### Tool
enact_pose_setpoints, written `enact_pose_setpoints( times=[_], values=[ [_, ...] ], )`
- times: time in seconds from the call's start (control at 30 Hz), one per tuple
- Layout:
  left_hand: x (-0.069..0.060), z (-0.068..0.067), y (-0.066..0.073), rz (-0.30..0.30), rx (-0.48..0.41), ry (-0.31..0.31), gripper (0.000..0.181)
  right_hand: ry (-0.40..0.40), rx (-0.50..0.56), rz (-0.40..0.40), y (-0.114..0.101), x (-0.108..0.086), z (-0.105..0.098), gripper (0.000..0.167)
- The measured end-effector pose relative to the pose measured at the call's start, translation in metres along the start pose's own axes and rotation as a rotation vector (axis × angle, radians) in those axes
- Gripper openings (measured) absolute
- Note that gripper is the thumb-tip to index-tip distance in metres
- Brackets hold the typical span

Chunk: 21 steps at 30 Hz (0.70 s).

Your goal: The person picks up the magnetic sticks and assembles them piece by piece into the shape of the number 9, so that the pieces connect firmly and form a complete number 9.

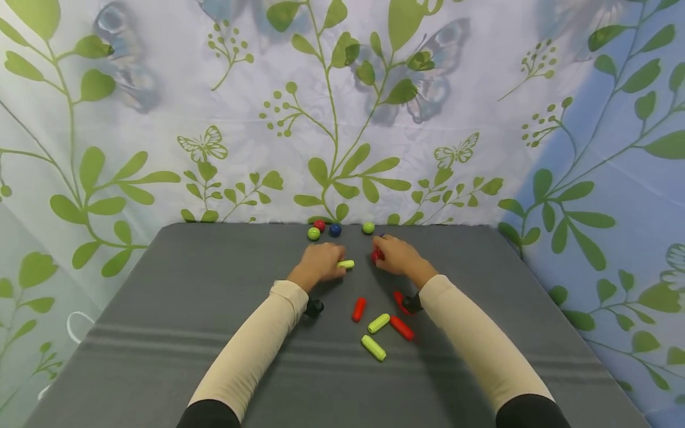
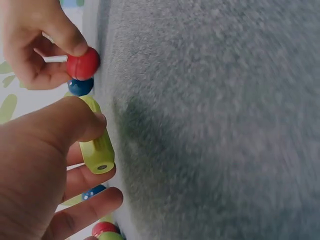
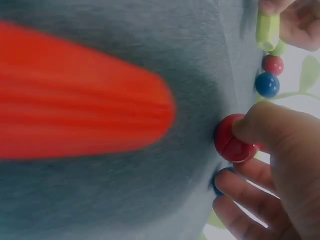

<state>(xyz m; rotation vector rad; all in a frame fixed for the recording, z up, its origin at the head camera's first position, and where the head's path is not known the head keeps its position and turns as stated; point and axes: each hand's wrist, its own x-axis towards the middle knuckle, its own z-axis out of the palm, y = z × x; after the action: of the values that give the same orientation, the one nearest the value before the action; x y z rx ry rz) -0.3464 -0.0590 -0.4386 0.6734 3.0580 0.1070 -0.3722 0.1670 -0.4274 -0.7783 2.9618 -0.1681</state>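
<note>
My left hand (image 1: 319,263) pinches a yellow-green ridged stick (image 1: 349,264) between thumb and fingers, above the grey table. In the left wrist view the stick's near end (image 2: 102,167) shows a small dark hole, and the outer fingers are spread. To the right, my right hand (image 1: 398,254) pinches a red ball (image 1: 377,255). A seam line runs across that red ball (image 3: 232,145) in the right wrist view. A blue ball (image 3: 220,181) lies just beyond the right fingers. The stick and the red ball are apart.
Along the table's back edge lie green balls (image 1: 368,227), a red ball (image 1: 319,225) and a blue ball (image 1: 335,230). Nearer are red sticks (image 1: 358,310) and yellow-green sticks (image 1: 373,348). One red stick (image 1: 399,301) lies beside the right wrist. A leaf-patterned curtain (image 1: 241,107) hangs behind.
</note>
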Motion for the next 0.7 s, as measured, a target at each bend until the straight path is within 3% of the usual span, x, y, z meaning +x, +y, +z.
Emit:
enact_pose_setpoints(
  times=[0.3, 0.7],
  values=[
    [0.006, 0.006, -0.001, 0.013, 0.014, 0.021, 0.018, 0.05, 0.149, -0.085, -0.003, -0.008, 0.007, 0.023],
    [0.012, 0.009, 0.004, 0.067, 0.036, 0.088, 0.016, 0.089, 0.219, -0.125, -0.016, -0.007, 0.01, 0.025]
  ],
)
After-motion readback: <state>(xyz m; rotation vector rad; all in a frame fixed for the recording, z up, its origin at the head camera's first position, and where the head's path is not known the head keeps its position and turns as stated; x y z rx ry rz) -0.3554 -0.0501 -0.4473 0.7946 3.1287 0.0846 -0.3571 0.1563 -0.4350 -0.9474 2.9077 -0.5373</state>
